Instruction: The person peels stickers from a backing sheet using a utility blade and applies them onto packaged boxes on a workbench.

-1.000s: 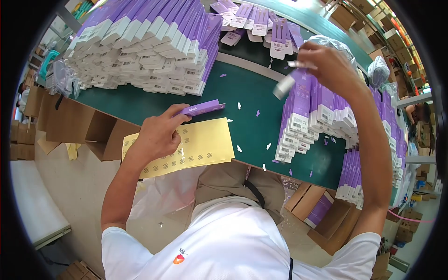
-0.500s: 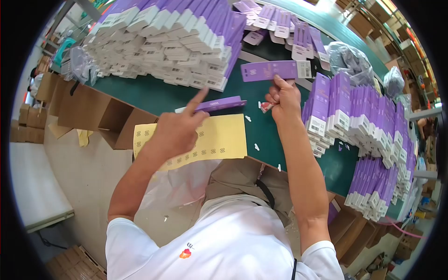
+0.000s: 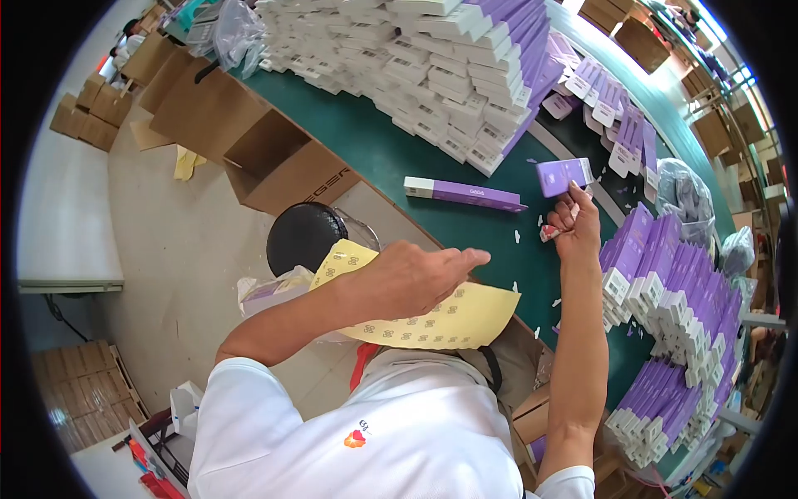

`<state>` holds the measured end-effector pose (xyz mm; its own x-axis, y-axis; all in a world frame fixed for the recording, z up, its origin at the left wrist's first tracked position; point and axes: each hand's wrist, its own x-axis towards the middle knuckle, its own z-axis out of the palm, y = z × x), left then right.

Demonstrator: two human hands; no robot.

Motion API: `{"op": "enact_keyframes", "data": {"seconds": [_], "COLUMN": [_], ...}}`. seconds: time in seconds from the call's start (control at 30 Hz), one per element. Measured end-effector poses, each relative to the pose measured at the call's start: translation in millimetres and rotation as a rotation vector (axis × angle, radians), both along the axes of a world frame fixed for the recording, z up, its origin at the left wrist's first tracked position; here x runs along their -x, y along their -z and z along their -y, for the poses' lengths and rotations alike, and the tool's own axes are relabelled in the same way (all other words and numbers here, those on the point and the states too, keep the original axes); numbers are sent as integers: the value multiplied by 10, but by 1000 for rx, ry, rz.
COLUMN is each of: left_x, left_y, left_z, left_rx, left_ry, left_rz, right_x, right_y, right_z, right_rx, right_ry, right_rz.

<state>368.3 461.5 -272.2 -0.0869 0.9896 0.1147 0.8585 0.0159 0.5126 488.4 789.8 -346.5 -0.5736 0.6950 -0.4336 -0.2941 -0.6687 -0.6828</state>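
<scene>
My right hand (image 3: 575,220) grips a small purple and white carton (image 3: 562,176) by its lower edge, tilted above the green table. A crumpled red and white scrap (image 3: 549,233) shows by its curled fingers. My left hand (image 3: 420,279) is over a yellow sheet of printed stickers (image 3: 490,312), fingers stretched out towards the right; whether its thumb touches the sheet is hidden. The sheet overhangs the table's near edge. Between the hands and the big stack, a long purple carton with a white end (image 3: 465,193) lies flat.
A tall pile of purple and white cartons (image 3: 449,91) stands at the back. More cartons are stacked in rows (image 3: 665,258) at the right. Flat cartons (image 3: 619,125) and a clear plastic bag (image 3: 683,195) lie farther back. An open cardboard box (image 3: 283,166) and black stool (image 3: 306,239) are at the left.
The camera view has swung, so the table appears turned. The carton in my right hand has tilted and looks shorter. My left hand has shifted right, its fingers now stretched together rather than pointing.
</scene>
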Motion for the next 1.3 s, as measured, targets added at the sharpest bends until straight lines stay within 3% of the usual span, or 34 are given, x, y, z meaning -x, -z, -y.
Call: {"op": "enact_keyframes", "data": {"seconds": [0.03, 0.13, 0.27, 0.33, 0.5, 0.6, 0.87, 0.9, 1.07, 1.3], "left_x": [34, 145, 340, 358, 393, 389, 392, 395, 417, 417], "left_y": [4, -172, 8, 21, 174, 113, 233, 238, 250, 239], "left_z": [-22, -185, -346, -481, -625, -639, -632, -636, -653, -654], "left_rx": [-24, 299, 228, 283, 279, 295, 282, 274, 270, 292], "left_ry": [-17, -184, -218, -236, -308, -321, -305, -307, -309, -302], "left_rz": [11, -14, 159, 129, 138, 127, 51, 47, 34, 20], "right_x": [14, 15, -32, -20, -115, -157, -31, 45, 119, 264], "right_y": [-105, -469, -598, -810, -1128, -1316, -1121, -1174, -737, -880], "right_z": [69, 298, 293, 377, 394, 288, -260, -227, -409, -444], "right_rx": [-48, -299, -595, -794, -1073, -1057, -1121, -997, -1402, -1334], "right_ry": [8, 40, -18, -14, -74, -253, -329, -379, -162, -477], "right_rz": [15, 96, 297, 493, 654, 796, 1124, 1228, 1195, 1241]}}
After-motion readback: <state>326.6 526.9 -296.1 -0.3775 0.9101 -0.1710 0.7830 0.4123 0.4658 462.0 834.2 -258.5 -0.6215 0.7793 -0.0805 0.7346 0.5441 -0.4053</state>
